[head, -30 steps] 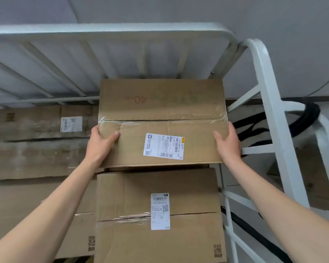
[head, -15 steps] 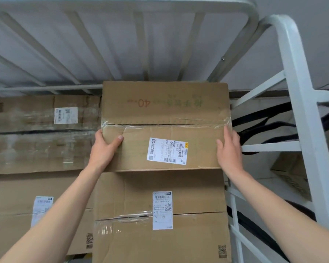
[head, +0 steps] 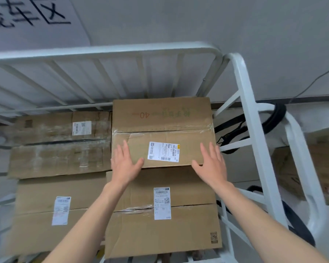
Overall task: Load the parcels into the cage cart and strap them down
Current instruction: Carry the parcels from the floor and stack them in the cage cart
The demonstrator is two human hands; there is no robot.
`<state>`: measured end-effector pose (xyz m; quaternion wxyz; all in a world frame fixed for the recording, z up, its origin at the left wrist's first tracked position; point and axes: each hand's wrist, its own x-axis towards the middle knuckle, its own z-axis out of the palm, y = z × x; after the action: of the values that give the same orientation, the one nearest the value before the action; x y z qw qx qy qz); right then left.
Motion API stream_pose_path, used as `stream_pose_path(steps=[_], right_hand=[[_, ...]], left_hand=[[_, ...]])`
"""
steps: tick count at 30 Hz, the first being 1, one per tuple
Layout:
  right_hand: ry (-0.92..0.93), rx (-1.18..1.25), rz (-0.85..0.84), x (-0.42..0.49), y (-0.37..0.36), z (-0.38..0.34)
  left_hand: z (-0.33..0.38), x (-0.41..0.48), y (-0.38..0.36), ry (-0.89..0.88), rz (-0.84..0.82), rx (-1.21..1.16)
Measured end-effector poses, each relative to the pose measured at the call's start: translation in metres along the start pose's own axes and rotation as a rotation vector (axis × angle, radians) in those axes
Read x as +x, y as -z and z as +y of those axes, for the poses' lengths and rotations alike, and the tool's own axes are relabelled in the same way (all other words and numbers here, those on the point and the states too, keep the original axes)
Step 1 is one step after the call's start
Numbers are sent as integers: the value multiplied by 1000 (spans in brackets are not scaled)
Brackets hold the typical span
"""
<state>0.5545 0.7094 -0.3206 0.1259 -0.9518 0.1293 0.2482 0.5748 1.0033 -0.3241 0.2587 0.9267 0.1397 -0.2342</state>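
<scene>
the top box (head: 160, 120) sits on a bigger box (head: 179, 234) in the right-hand stack inside the cage cart (head: 103, 52), its far edge close to the back bars. its long side runs left to right, the taped seam along it, and the printed "40" reads upside down to me. a white label (head: 163, 153) is on the near flap. my left hand (head: 124, 166) and right hand (head: 210, 164) are flat with fingers spread over its near corners, gripping nothing; i can't tell if they touch it. more boxes (head: 61, 147) stand just to the left, and black straps (head: 234, 128) hang on the right side frame.

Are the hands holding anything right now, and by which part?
Nothing is gripped: left hand and right hand are open, fingers straight, over the top parcel's near corners.
</scene>
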Motion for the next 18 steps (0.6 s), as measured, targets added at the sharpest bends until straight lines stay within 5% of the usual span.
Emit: stream_pose_path(steps=[10, 18], right_hand=[[48, 17, 8, -146, 76, 0], [25, 191, 276, -251, 156, 106]], left_hand=[[106, -158, 25, -202, -113, 212], [253, -295, -15, -497, -110, 321]])
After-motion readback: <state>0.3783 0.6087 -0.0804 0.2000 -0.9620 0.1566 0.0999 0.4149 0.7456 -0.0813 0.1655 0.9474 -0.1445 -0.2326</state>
